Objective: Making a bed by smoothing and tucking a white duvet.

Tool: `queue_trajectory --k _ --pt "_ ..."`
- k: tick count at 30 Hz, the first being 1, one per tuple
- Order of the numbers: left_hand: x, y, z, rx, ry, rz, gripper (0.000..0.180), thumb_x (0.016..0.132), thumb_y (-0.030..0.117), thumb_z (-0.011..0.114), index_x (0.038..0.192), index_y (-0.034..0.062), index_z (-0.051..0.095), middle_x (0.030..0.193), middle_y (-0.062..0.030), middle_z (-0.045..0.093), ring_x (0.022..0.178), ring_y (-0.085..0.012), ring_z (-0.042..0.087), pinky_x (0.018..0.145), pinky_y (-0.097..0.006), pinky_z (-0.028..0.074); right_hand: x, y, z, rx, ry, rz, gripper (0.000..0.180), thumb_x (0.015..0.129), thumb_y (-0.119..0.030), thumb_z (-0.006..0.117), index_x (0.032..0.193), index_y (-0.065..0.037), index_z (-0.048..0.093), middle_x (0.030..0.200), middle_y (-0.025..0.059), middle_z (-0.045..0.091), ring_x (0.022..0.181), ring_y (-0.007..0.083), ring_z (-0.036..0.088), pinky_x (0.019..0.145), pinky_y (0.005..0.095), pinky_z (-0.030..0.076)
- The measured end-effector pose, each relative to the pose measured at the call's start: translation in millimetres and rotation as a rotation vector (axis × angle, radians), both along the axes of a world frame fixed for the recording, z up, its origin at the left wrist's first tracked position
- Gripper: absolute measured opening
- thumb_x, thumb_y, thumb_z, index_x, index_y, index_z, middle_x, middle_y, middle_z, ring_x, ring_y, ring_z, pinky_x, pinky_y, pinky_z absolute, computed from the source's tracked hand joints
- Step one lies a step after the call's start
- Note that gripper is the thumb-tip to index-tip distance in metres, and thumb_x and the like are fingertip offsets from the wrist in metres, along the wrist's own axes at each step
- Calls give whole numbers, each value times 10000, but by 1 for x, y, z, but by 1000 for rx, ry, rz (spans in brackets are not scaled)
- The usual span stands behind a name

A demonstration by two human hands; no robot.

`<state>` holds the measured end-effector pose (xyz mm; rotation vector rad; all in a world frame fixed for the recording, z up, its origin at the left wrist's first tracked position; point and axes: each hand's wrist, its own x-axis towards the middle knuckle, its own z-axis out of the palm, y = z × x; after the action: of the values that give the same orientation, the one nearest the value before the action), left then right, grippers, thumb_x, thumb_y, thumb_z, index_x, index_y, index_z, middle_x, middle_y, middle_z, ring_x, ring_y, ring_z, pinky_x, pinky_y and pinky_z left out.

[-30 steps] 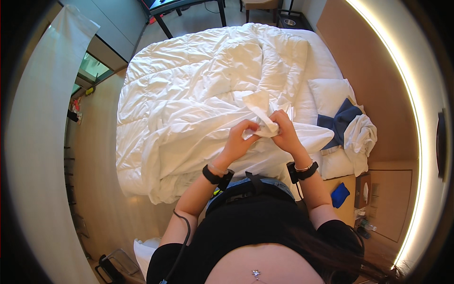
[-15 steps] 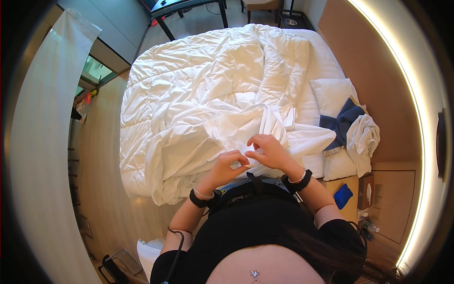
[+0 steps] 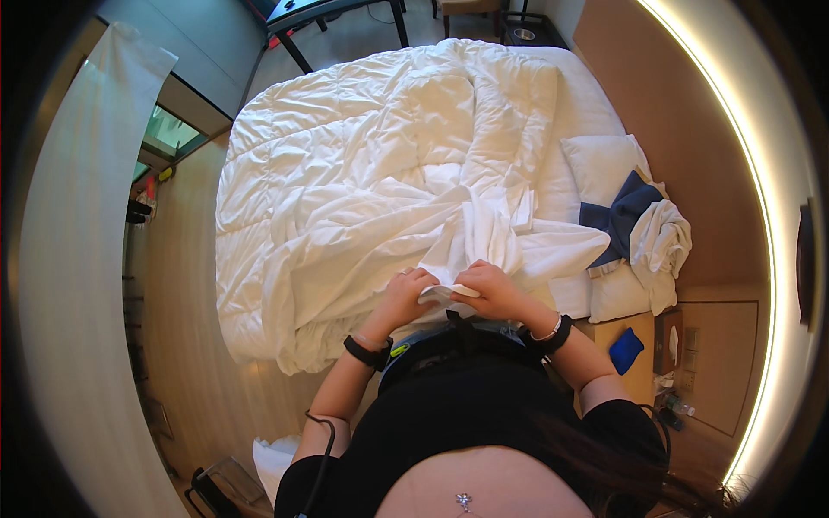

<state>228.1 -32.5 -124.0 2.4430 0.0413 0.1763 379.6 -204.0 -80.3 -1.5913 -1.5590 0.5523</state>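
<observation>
A thin white duvet cover (image 3: pixel 371 224) lies in loose folds over the near part of the bed, its near edge drawn up toward my waist. My left hand (image 3: pixel 403 299) pinches that edge between thumb and fingers. Close beside it, my right hand (image 3: pixel 489 290) grips the same edge, and a short strip of hem stretches between the two. Beneath and beyond the cover spreads a quilted white duvet (image 3: pixel 319 121), rumpled across most of the bed.
White pillows (image 3: pixel 596 164) lie at the bed's right end with a dark blue cloth (image 3: pixel 623 220) and a crumpled white cloth (image 3: pixel 661 237). A bedside table (image 3: pixel 635 345) bears a blue pouch (image 3: pixel 627 350). Far off stands a dark table (image 3: pixel 332 10). A white curtain (image 3: pixel 82 259) hangs left.
My right hand has come down from a raised position onto the cover's edge. My left hand has shifted slightly left, and more of the hem now shows between both hands.
</observation>
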Motion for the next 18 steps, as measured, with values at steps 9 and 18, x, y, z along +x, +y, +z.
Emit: queue_trajectory --k 9,18 --pt "-44 34 35 -16 -470 573 104 762 39 559 863 18 555 728 -177 570 670 -337 570 608 -383 424 13 -19 14 88 -252 -307 118 689 -80 700 768 -76 612 697 77 543 686 286 549 626 369 424" --pt "-84 33 131 -61 -866 773 165 803 106 631 812 47 477 683 -17 441 623 -115 429 568 -248 338 35 47 -49 195 -390 -505 165 611 -86 679 753 -100 597 779 54 538 773 254 541 679 378 415"
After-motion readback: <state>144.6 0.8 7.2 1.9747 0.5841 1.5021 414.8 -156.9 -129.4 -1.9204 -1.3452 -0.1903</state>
